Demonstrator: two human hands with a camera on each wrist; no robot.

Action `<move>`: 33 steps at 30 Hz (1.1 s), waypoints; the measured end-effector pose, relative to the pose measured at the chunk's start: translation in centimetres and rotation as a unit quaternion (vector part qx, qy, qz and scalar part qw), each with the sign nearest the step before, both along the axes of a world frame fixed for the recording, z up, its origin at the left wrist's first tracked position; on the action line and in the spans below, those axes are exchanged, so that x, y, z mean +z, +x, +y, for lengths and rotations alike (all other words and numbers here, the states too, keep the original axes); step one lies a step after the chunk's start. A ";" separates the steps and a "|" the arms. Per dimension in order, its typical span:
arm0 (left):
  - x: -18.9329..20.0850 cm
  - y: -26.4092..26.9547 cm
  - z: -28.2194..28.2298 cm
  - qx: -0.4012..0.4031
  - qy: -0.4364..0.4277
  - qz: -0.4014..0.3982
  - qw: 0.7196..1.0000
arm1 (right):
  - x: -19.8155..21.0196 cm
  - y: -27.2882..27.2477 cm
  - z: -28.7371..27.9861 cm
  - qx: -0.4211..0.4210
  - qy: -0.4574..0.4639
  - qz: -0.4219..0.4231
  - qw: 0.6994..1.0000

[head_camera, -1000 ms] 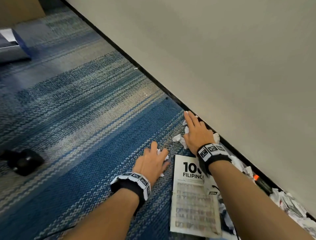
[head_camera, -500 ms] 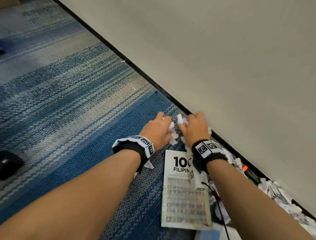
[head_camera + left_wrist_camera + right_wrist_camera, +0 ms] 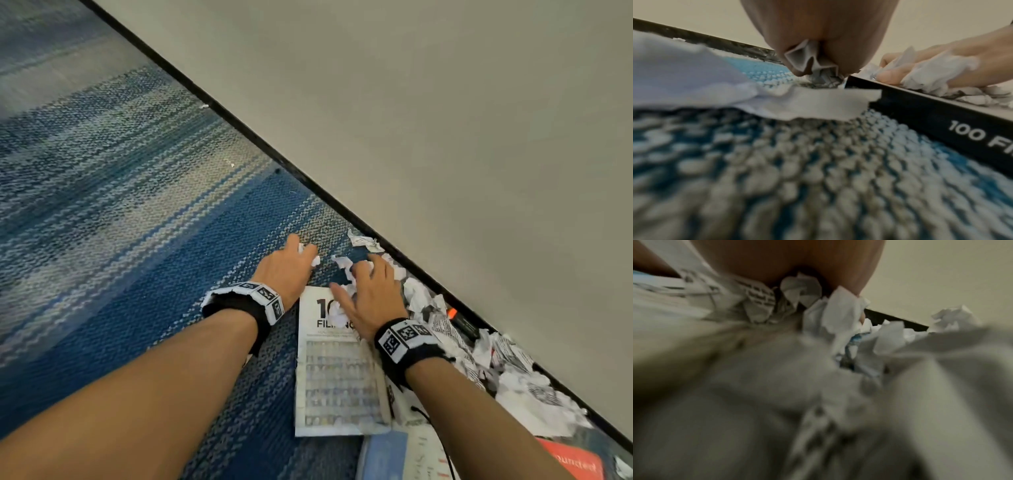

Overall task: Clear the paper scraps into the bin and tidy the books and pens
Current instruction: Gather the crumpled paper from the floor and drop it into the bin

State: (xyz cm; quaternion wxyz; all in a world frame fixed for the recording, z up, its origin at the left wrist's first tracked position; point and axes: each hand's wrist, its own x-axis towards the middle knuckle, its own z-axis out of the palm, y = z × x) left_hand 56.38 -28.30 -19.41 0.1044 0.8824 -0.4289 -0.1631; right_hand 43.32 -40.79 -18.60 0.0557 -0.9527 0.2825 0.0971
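Note:
My left hand (image 3: 298, 257) lies on the carpet just beyond the book's far left corner, its fingers curled round white paper scraps (image 3: 812, 62). My right hand (image 3: 363, 288) lies over the top of the white "100 Filipino" book (image 3: 339, 380), fingers bent round crumpled scraps (image 3: 931, 71). More torn scraps (image 3: 520, 383) are heaped along the wall's black baseboard to the right. A dark pen with an orange cap (image 3: 463, 322) lies among them. The book's black spine (image 3: 941, 118) shows in the left wrist view, with a flat scrap (image 3: 813, 104) in front of it. The right wrist view is blurred paper (image 3: 840, 311).
Blue striped carpet (image 3: 137, 222) stretches to the left. A beige wall (image 3: 445, 137) with a black baseboard runs diagonally on the right. A pale blue notebook (image 3: 383, 455) and a red book (image 3: 575, 462) lie at the bottom right. No bin is in view.
The hands, close together over the scraps by the wall half a second ago, have parted. The right hand has drawn back onto the book with scraps; the left stays closed on its scraps.

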 end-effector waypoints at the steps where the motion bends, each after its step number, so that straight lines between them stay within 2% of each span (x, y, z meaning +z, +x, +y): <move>1: 0.3 0.1 0.4 0.014 -0.002 0.007 1.000 | 0.2 0.3 -0.2 -0.012 -0.016 -0.011 1.000; 4: 1.4 0.6 1.8 0.049 -0.011 0.003 0.999 | 0.4 1.1 -0.8 -0.042 -0.030 -0.009 0.999; 8: 1.8 -0.7 5.3 0.062 -0.023 -0.042 0.997 | 1.6 2.2 -2.4 -0.098 0.063 0.002 0.993; 10: 0.9 -2.3 7.5 0.059 -0.022 -0.053 0.997 | 2.7 2.3 -3.2 -0.113 0.079 -0.002 0.990; 14: -1.0 -4.0 9.7 0.068 0.002 -0.105 0.992 | 5.1 1.5 -3.7 -0.128 0.074 -0.074 0.986; 18: -0.6 -3.8 9.3 0.108 0.015 -0.131 0.985 | 7.3 1.1 -3.2 -0.129 0.063 -0.130 0.981; 23: -0.4 -2.1 9.2 0.139 0.007 -0.070 0.988 | 8.8 -0.4 -2.5 -0.183 0.056 -0.229 0.955; 26: -0.1 -0.1 8.6 0.161 -0.005 -0.011 0.987 | 9.2 -1.3 -2.3 -0.213 0.068 -0.249 0.942; 28: 0.4 1.1 7.9 0.171 0.001 0.007 0.985 | 9.4 -1.6 -2.3 -0.221 0.070 -0.235 0.944; 30: 1.4 1.8 6.8 0.168 0.013 0.026 0.985 | 9.3 -1.3 -2.3 -0.201 0.076 -0.194 0.957; 33: 3.3 1.6 4.3 0.105 0.023 0.059 0.992 | 8.4 -0.2 -1.9 -0.153 0.085 -0.095 0.980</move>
